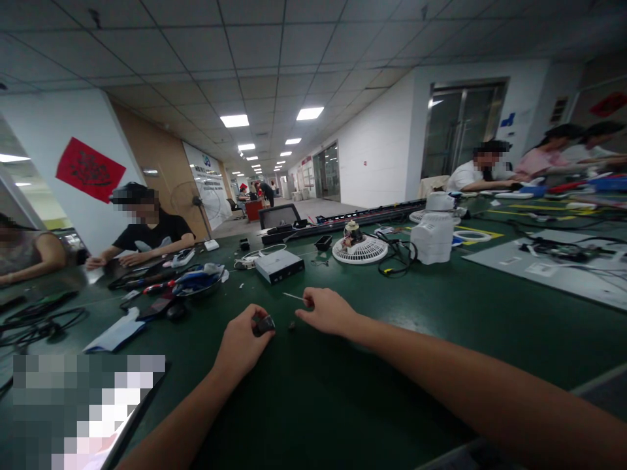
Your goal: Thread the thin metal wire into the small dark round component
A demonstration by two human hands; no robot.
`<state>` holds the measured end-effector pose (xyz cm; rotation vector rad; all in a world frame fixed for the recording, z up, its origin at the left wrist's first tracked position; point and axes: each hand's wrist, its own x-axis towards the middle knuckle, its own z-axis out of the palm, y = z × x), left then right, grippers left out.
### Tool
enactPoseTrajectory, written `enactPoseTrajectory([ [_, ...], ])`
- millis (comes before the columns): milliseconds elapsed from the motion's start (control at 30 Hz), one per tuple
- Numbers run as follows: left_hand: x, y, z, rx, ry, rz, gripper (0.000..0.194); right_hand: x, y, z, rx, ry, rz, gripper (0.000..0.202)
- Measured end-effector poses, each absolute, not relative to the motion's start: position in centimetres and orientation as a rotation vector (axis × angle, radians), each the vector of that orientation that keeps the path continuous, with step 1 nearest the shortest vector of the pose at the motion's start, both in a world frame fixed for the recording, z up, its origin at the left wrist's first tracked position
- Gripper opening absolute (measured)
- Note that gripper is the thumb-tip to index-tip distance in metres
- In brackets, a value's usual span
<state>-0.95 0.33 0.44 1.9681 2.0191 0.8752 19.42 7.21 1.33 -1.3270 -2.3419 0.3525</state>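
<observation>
My left hand (243,339) is closed around a small dark, rounded part (265,326), held between thumb and fingers just above the green table. To its right, my right hand (327,312) pinches a thin, pale, rod-like tool (292,296) that points left; its exact kind cannot be made out. Between the two hands a tiny dark piece (292,326) lies on the tabletop. Beyond them sits a silver box like an optical disc drive (279,266).
At the back stand a white fan grille with its motor (360,248) and a white plastic housing (434,235). Cables and tools (196,281) lie left, near a pixelated screen (93,411). A grey panel (553,267) is on the right. Several people sit around the table.
</observation>
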Motion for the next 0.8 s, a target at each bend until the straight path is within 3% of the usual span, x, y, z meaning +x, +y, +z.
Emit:
enactPoseTrajectory([
  [133, -1.0, 0.4, 0.3, 1.976, 2.023, 0.877, 0.028, 18.2, 7.6, 0.3, -1.222, -2.349, 0.549, 0.035],
  [300, -1.2, 0.6, 0.1, 1.985, 2.004, 0.871, 0.031, 18.1, 8.1, -0.6, -1.163, -2.381, 0.617, 0.017],
  [500, -1.3, 0.6, -0.4, 1.965, 1.802, 0.952, 0.041, 19.3, 8.2, -0.1, -0.956, -2.182, 0.705, 0.017],
  [800, 0.1, -0.3, 0.1, 2.068, 1.511, 1.007, 0.035, 18.7, 7.3, -0.1, -0.728, -2.146, 0.864, 0.009],
])
